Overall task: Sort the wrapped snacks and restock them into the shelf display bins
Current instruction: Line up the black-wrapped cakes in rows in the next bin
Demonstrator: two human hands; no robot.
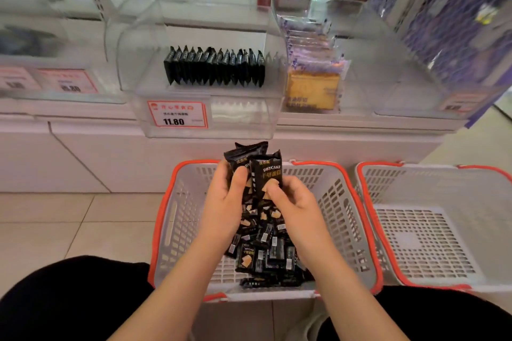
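Above a grey basket with an orange rim (177, 219), my left hand (224, 202) grips a small stack of black wrapped snacks (249, 155) held upright. My right hand (291, 202) pinches the lower edge of the front black packet marked DRYCAKE (267, 171). Several more black packets (266, 252) lie loose in the basket under my hands. On the shelf straight ahead, a clear display bin (210, 116) holds a row of the same black packets (214, 68) standing on edge.
A second grey basket with an orange rim (426, 230) stands to the right with nothing in it. The clear bin to the right of the black row holds purple and yellow packets (313, 77). A price tag reading 11.80 (177, 115) hangs on the bin front.
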